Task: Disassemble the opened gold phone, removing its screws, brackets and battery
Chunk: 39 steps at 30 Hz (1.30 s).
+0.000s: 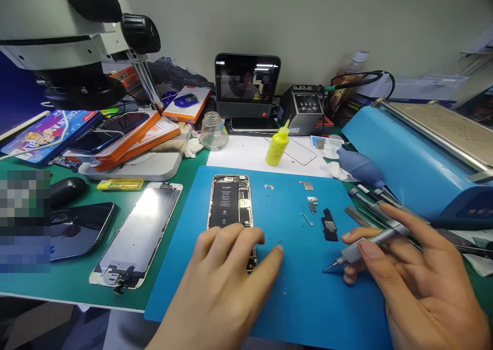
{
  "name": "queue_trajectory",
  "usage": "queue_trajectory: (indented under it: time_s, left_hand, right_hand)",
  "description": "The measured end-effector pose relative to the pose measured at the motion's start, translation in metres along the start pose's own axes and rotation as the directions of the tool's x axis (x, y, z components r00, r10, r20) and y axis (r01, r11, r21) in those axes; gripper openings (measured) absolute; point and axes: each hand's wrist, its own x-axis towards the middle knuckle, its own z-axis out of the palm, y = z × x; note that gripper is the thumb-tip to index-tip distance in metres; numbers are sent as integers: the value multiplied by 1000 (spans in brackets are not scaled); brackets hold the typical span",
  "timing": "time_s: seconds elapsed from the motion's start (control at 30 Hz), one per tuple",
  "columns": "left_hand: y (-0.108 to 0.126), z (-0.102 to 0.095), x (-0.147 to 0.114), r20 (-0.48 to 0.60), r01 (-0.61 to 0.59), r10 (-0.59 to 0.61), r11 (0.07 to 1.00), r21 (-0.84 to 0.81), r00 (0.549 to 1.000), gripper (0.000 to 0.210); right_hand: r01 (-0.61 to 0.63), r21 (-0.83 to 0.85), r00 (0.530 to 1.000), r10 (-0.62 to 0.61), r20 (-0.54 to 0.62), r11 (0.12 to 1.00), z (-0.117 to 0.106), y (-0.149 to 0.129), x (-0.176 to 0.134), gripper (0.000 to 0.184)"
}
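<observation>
An opened phone lies on the blue mat, its black battery and inner parts showing. My left hand rests over the phone's lower end with bent fingers and the thumb spread apart; the fingertips' contact is partly hidden. Beside that thumb are tiny screws. In my right hand is a silver precision screwdriver, its thin tip pointing left, near the mat. Between the hands lie a black speaker module, a metal bracket and other small parts.
A detached phone screen and a dark phone lie at left, below a microscope. Behind the mat stand a yellow squeeze bottle and a glass jar. Tweezers and a blue machine are at right.
</observation>
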Motion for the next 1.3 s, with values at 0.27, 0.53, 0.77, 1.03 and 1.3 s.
queue_trajectory:
  time_s: [0.27, 0.53, 0.77, 1.03, 1.3]
  left_hand:
    - [-6, 6, 1, 45, -23, 21, 999, 44, 999, 34]
    - [-6, 5, 6, 95, -17, 7, 994, 104, 995, 34]
    - [-4, 5, 14, 81, 43, -45, 999, 32, 996, 37]
    - [-4, 3, 13, -2, 94, -95, 993, -77, 995, 30]
    - [-15, -13, -16, -51, 122, -122, 993, 3, 991, 27]
  right_hand:
    - [-49, 35, 998, 50, -27, 998, -2, 5, -6, 58]
    - [-79, 33, 995, 80, -55, 996, -1, 2, -8, 59]
    - [-87, 85, 991, 95, -92, 993, 3, -1, -7, 58]
    - [-64, 59, 996, 68, -59, 996, -3, 1, -8, 57]
    - [113, -25, 989, -110, 94, 993, -2, 1, -7, 51]
